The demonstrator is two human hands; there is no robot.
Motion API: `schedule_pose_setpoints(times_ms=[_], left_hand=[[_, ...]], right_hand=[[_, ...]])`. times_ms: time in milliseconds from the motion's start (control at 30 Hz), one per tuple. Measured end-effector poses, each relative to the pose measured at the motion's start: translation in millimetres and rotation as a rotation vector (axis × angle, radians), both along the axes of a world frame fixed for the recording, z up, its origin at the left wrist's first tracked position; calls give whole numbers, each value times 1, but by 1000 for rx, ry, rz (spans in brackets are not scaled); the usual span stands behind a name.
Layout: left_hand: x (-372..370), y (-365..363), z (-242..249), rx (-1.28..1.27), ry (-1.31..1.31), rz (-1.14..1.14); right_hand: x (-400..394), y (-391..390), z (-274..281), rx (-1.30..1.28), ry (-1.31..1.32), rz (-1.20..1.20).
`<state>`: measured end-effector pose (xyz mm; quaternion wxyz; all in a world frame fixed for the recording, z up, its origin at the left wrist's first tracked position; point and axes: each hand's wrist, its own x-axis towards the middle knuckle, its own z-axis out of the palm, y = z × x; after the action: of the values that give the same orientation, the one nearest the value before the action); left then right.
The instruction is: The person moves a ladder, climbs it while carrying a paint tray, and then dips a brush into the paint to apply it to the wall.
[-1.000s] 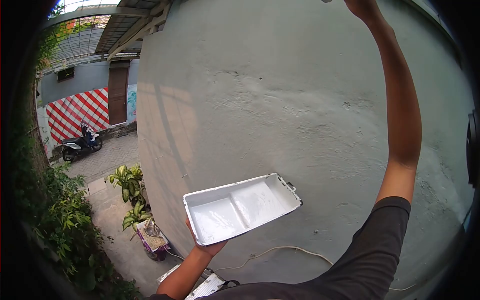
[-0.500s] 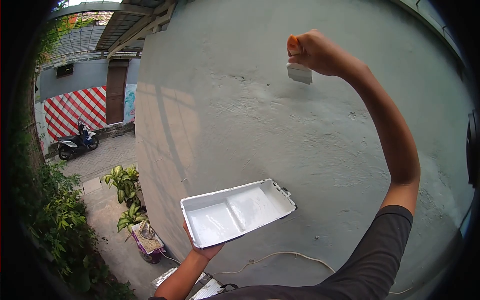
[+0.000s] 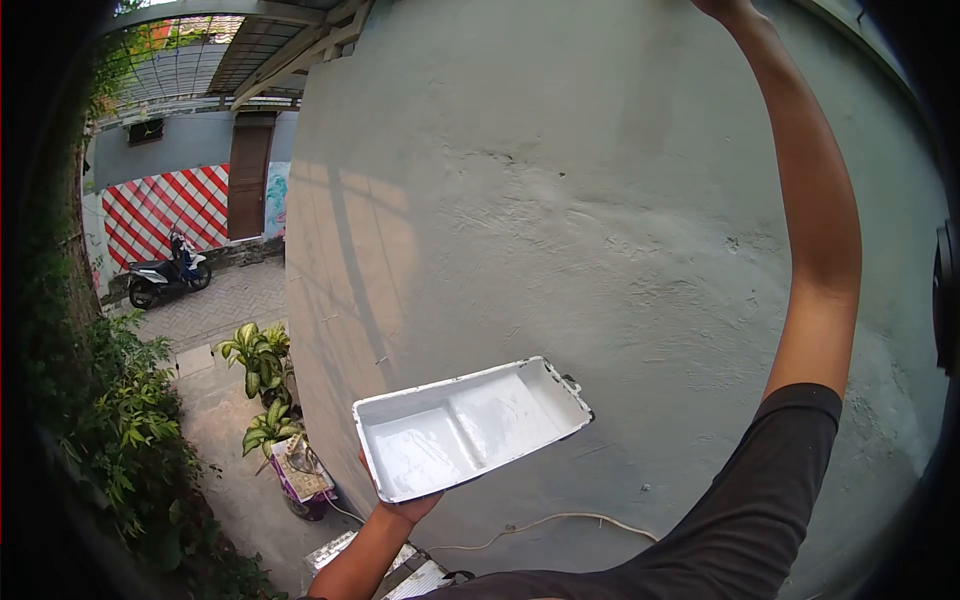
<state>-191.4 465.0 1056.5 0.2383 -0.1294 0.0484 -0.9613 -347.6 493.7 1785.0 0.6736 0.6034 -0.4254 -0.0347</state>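
Observation:
My left hand (image 3: 412, 508) is closed on the underside and lower edge of a white paint tray (image 3: 470, 466), its fingers mostly hidden beneath. The tray is tilted and spattered with dark marks along its rim; a low ridge divides its floor, and wet whitish paint shines inside. At the top edge of the view, my right hand (image 3: 728, 8) is raised high against the grey plastered wall (image 3: 600, 270). Only its wrist end shows; the fingers and whatever they hold are cut off by the frame.
A pale cable (image 3: 560, 517) runs along the wall's lower part. Below left stand leafy potted plants (image 3: 262, 360) and a purple bucket (image 3: 303, 500) with a board on top. A scooter (image 3: 170, 272) is parked farther off, and shrubs (image 3: 130, 440) line the left side.
My right hand has risen up the wall and mostly left the view, with the orange-handled paintbrush it gripped now out of sight. The view has shifted slightly; the tray stays nearly still.

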Motion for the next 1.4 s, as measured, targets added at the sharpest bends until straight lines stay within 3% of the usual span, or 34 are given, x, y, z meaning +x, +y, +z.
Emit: schedule_pose_setpoints(times_ms=[33,100,167,200,300,400,500,633,700,767,867,900,1033,1067,1100,1167,1200,1267,1300,1400], left_hand=[[1,0,0,95,77,-52],[5,2,9,40,82,-11],[10,4,11,-12,82,30],[10,4,12,-14,85,29],[11,4,14,-29,86,23],[13,4,14,-45,80,16],[14,0,15,-50,76,33],[19,-3,12,-43,68,57],[21,-6,11,-44,67,69],[23,-5,10,-43,64,70],[25,-6,9,-47,76,63],[24,-7,9,-48,81,61],[20,-6,-2,17,105,23],[19,-7,-5,44,113,5],[17,-9,-7,70,124,-13],[15,-9,-10,126,142,-50],[16,-10,-11,153,150,-64],[15,-12,-11,180,161,-70],[16,-11,-12,195,165,-76],[18,-7,-15,244,176,-99]], right_hand=[[-8,-3,-7,36,56,-66],[-24,-13,-42,102,133,-170],[-24,-18,-84,303,-94,-105],[-2,-12,-113,297,-172,-214],[23,-10,-167,494,-433,-194],[11,-24,-147,445,-519,-257],[8,-20,-83,200,-614,-144],[-9,-17,-2,-66,-133,159],[-3,-14,16,-64,-100,156],[-8,-14,13,-62,-69,141],[-31,-26,-22,-3,23,-105],[-37,-33,-44,53,96,-26],[10,-28,-128,268,-233,-278],[13,-28,-141,338,-335,-185],[13,-29,-140,338,-331,-185],[11,-34,-133,425,-678,-250],[7,-37,-119,363,-610,-312],[-25,-46,-78,333,-652,8],[-5,-34,-57,185,-542,-122],[-18,-36,-5,3,-294,59]])
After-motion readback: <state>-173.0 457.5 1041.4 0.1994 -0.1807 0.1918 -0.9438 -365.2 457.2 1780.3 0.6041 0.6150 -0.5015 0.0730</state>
